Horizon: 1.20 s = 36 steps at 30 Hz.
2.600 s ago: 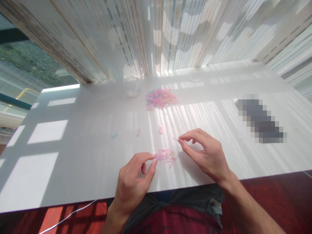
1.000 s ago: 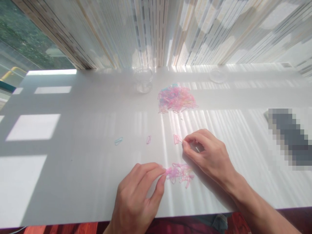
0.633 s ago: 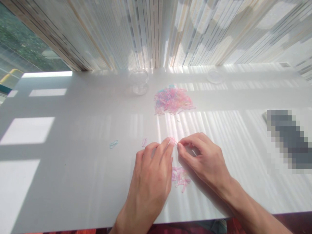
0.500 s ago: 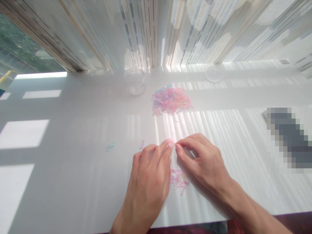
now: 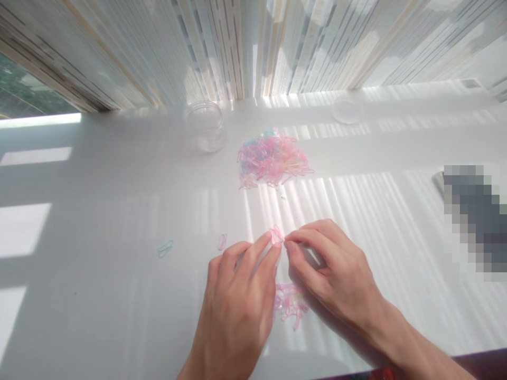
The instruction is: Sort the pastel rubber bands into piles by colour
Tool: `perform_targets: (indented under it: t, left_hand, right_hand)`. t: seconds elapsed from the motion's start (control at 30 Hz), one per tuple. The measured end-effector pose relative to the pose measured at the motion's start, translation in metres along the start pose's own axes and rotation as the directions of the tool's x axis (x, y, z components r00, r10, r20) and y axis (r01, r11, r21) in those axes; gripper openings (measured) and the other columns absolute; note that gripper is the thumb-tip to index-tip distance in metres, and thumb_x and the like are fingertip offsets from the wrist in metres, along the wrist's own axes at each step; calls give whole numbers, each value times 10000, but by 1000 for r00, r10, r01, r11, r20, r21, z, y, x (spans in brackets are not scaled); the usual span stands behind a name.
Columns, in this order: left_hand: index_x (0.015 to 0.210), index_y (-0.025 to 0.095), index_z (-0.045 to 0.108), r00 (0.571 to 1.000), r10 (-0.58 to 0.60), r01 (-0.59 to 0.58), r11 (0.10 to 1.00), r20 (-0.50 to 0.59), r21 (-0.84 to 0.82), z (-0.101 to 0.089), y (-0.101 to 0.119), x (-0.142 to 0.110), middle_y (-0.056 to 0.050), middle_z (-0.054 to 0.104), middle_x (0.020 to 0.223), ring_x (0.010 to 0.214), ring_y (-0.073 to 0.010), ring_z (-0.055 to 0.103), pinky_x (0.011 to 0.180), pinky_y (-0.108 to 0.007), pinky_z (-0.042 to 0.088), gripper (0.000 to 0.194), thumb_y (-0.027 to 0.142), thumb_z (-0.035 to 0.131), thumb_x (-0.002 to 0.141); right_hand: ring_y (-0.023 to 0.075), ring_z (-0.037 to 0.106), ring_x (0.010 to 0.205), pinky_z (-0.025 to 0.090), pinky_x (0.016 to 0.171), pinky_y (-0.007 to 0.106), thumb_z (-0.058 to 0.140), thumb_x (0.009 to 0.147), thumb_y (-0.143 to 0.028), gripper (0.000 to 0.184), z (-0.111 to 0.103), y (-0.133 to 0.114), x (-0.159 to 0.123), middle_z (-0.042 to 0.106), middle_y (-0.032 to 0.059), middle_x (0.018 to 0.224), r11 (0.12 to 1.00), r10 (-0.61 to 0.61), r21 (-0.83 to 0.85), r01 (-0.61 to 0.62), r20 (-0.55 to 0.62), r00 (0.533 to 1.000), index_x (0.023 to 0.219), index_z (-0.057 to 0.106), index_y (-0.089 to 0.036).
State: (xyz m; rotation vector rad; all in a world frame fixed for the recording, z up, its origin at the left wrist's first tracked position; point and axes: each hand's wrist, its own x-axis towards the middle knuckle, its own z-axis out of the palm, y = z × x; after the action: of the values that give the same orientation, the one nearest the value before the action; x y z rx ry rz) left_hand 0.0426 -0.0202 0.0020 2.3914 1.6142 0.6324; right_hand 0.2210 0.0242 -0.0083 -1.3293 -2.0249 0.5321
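Your left hand [image 5: 237,295] is palm down, its fingertips against a little cluster of pink paper clips [image 5: 276,234] on the white table [image 5: 119,322]; you may be pinching them or only pressing on them, I can't tell which. Your right hand [image 5: 336,269] is just beside that cluster, thumb and forefinger drawn close together, and what sits between the tips is too small to make out. Nearer you, between your hands and partly hidden by the left one, lies a loose group of mostly pink clips [image 5: 290,304]. Past your left knuckles are a single pale pink clip [image 5: 222,241] and, farther left, a light blue clip [image 5: 165,248]. Beyond your fingers is the big heap of pink, blue and yellowish clips [image 5: 273,161]. Behind it, a clear jar [image 5: 206,124] is to the left and a clear round lid [image 5: 347,112] to the right, near the striped curtain [image 5: 158,47].
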Motion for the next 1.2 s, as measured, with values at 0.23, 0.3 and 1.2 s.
perform_targets:
  t: [0.23,0.3,1.2]
  left_hand:
    - [1333,128,607,1000,8,-8,1000,-18,0,0,-2,1,-82,668,1383,1109,-260,558,880,-399,421,375,46,480,990]
    - [1344,123,598,1000,11,-11,1000,-14,4,0,-3,1,-81,658,1401,1108,-258,559,875,-397,423,389,35,476,986]
    - [1207,234,622,998,-55,51,994,-41,-95,-25,2,-66,-40,671,999,903,-210,619,808,-364,493,218,183,577,1000]
  right_hand:
    - [197,636,906,559,796,334,547,972,-103,194,0,3,-2,672,77,971,999,-50,-14,50,4,999,1087,688,-170]
    - [194,628,890,557,783,334,544,969,-91,188,0,3,-2,667,74,953,998,-58,-7,58,14,998,1060,689,-167]
    - [205,666,915,574,793,351,538,985,-177,167,-23,-18,-49,684,68,981,990,6,138,-12,44,999,1032,694,-211]
